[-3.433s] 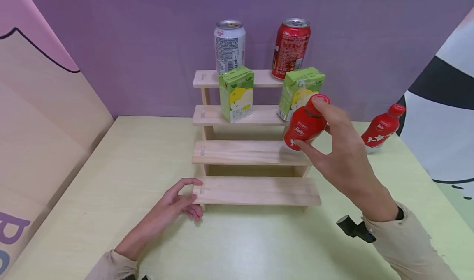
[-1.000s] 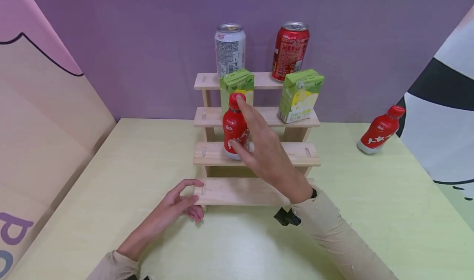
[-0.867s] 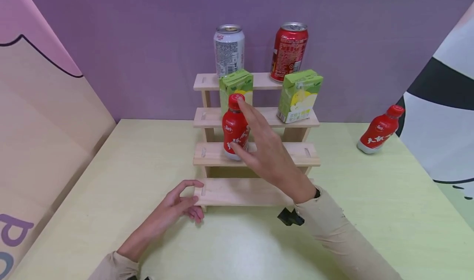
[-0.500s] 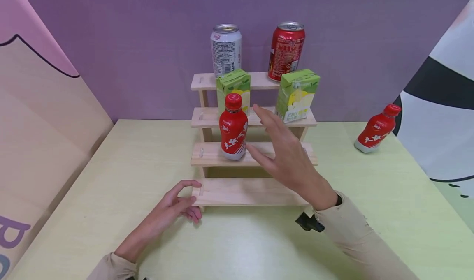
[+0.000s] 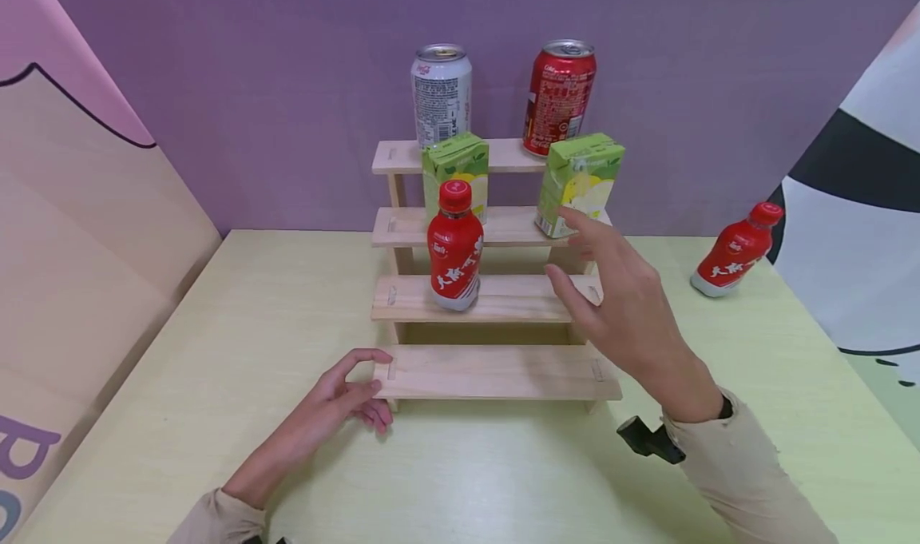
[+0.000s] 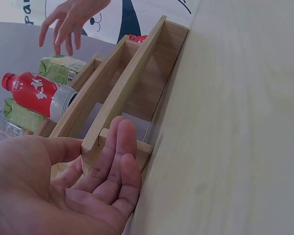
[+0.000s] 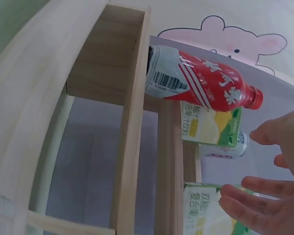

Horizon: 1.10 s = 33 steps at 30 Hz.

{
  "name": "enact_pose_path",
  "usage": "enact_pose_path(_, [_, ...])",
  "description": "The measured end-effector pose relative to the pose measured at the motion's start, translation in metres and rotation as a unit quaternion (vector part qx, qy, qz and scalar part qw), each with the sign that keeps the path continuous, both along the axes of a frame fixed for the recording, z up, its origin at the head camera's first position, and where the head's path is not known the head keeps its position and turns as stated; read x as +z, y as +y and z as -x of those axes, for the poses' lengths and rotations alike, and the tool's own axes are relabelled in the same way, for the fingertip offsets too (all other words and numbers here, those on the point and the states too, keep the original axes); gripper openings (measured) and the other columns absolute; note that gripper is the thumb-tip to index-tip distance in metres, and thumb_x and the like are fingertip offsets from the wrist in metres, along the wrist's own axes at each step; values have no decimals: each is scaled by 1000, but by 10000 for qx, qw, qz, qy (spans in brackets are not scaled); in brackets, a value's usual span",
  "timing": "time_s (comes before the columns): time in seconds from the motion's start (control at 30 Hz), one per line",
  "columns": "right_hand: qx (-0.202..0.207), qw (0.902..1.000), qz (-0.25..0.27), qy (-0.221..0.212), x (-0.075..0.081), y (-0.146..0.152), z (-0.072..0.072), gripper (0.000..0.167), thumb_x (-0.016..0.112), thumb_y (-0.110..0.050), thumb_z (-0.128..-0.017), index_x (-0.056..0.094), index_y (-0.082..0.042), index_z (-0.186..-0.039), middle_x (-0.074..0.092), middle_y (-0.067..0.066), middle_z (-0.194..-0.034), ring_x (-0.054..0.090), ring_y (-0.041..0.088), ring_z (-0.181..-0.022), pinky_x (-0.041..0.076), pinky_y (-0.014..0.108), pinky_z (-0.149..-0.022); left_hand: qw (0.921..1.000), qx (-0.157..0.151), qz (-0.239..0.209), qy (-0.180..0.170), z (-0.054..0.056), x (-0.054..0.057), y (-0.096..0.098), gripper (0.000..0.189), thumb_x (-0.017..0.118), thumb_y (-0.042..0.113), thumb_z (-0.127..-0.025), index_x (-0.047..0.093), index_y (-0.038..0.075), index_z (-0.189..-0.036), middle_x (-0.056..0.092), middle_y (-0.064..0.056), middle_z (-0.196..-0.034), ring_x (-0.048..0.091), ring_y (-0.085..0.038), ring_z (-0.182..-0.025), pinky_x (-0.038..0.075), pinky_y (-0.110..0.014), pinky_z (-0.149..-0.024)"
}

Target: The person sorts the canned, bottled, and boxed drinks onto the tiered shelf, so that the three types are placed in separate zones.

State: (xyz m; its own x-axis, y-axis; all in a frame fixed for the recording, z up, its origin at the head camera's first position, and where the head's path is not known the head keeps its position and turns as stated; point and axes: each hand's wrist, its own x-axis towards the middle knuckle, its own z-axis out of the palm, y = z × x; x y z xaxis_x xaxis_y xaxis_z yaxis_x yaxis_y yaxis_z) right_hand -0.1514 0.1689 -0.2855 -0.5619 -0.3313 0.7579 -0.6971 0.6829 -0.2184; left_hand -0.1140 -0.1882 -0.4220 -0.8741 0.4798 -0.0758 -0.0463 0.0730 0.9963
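Note:
A wooden step rack (image 5: pixel 496 372) with stacked shelves stands on the table. My left hand (image 5: pixel 343 392) pinches the left end of its lowest shelf between thumb and fingers, seen close up in the left wrist view. Upright near the left end of the second shelf from the bottom is a red drink bottle (image 5: pixel 456 248). My right hand (image 5: pixel 632 312) is in the air over the rack's right side, fingers parted and holding nothing; in the right wrist view the bottle (image 7: pixel 201 81) stands apart from its fingers. A second red bottle (image 5: pixel 736 248) stands tilted-looking on the table to the right.
On the third shelf are two green juice cartons, a left carton (image 5: pixel 456 164) partly behind the bottle and a right carton (image 5: pixel 580 180). The top shelf bears a white can (image 5: pixel 442 97) and a red can (image 5: pixel 561 97). A purple backdrop (image 5: pixel 287 105) rises behind the table (image 5: pixel 237 328).
My right hand brought the red bottle from the right onto the second shelf, let go of it and drew back to the right. My left hand has stayed at the lowest shelf.

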Motion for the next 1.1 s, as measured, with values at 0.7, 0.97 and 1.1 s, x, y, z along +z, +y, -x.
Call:
enact_pose_path(0.7, [-1471,9867,695,-18,9,75,28,49,70,-13,-92,55,-8,-138,63,15,-128,65,35,-102,37,6,-90,9999,-65,-47,74,0,0,0,38,49,23,-107,39,18,-142,71,-23,-90,69,-36,-80,59,-43,-78])
enact_pose_path(0.97, [-1850,9782,917,-216,0,104,46,59,68,-16,-93,46,-16,-147,58,19,-133,59,42,-109,45,23,-95,9999,-95,-20,105,0,1,1,37,48,22,-107,39,16,-142,71,-23,-89,69,-35,-79,59,-43,-77])
enact_pose_path(1.1, [-1955,9764,863,-302,-5,113,55,59,66,-16,-93,45,-14,-148,54,22,-138,53,44,-116,42,57,-99,9999,-84,-25,123,-1,1,0,37,47,21,-107,39,14,-142,71,-23,-89,70,-34,-78,59,-41,-76])
